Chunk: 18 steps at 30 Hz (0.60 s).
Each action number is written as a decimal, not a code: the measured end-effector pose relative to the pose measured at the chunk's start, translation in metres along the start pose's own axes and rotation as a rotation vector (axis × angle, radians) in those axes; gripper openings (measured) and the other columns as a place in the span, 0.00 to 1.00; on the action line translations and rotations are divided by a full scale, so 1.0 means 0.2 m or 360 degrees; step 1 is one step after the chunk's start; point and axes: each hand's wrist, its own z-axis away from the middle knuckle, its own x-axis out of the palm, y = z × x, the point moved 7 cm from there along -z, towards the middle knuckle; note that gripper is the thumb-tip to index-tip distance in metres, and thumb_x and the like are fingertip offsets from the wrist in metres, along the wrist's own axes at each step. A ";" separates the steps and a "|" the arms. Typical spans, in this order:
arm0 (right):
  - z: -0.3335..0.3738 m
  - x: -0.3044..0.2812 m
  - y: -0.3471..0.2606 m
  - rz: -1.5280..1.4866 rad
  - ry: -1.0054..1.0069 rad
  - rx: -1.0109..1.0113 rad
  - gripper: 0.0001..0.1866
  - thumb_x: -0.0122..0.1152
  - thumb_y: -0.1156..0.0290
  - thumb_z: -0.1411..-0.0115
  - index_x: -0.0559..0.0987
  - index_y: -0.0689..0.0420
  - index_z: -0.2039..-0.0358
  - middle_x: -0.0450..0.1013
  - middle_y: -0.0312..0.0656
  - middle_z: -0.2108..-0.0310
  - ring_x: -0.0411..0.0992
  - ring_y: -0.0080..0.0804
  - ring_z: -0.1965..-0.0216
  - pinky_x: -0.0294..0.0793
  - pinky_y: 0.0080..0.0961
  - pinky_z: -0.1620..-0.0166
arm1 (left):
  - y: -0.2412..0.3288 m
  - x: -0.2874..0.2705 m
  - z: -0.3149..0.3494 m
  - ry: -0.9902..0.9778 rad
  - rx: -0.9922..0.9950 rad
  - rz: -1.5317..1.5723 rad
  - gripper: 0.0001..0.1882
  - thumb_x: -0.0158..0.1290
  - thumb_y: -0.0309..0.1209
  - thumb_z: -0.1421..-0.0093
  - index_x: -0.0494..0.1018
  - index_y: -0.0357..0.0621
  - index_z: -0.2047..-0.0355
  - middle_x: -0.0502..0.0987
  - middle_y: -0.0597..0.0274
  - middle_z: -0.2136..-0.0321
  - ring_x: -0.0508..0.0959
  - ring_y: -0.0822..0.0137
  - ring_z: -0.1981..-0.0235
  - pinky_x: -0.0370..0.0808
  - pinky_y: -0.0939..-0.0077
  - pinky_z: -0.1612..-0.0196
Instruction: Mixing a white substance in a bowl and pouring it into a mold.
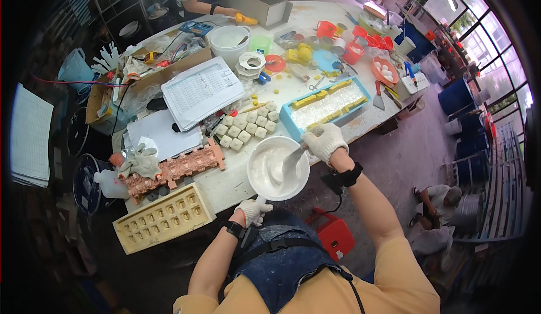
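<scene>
A round white pot, filled with smooth, glossy slurry, is at the table's front edge, its handle grasped by the gloved left hand; the right hand's fingers clench a scraper angled into it. Printed sheets bear tables too small to read. Cream blocks and a blue trough mould lie near the pot.

Bright windows, dark fisheye edges

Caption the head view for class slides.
Gloved left hand holds round white tub of white mixture; gloved right hand holds flat grey scraper.
</scene>
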 end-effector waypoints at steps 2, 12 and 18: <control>-0.07 0.05 0.05 -0.0070 0.0410 0.0006 0.18 0.64 0.55 0.49 0.85 0.60 0.71 0.79 0.50 0.74 0.80 0.42 0.68 0.78 0.31 0.60 | 0.01 0.01 0.00 0.0006 -0.0014 -0.0006 0.15 0.65 0.37 0.48 0.71 0.42 0.72 0.71 0.65 0.81 0.72 0.71 0.85 0.73 0.73 0.81; -0.23 0.59 -0.09 0.0153 0.0230 -0.0135 0.18 0.59 0.53 0.48 0.85 0.55 0.70 0.78 0.53 0.67 0.77 0.51 0.64 0.77 0.39 0.58 | 0.01 0.03 -0.05 -0.0073 -0.0035 -0.0027 0.13 0.65 0.32 0.48 0.72 0.39 0.73 0.71 0.62 0.83 0.73 0.68 0.86 0.74 0.69 0.83; 0.13 0.79 -0.19 0.0546 -0.0435 -0.0637 0.16 0.58 0.57 0.49 0.85 0.55 0.72 0.78 0.53 0.71 0.76 0.53 0.67 0.77 0.37 0.58 | -0.01 0.04 -0.05 -0.0109 -0.0069 0.0134 0.11 0.62 0.32 0.45 0.70 0.45 0.73 0.69 0.67 0.82 0.69 0.71 0.86 0.69 0.72 0.82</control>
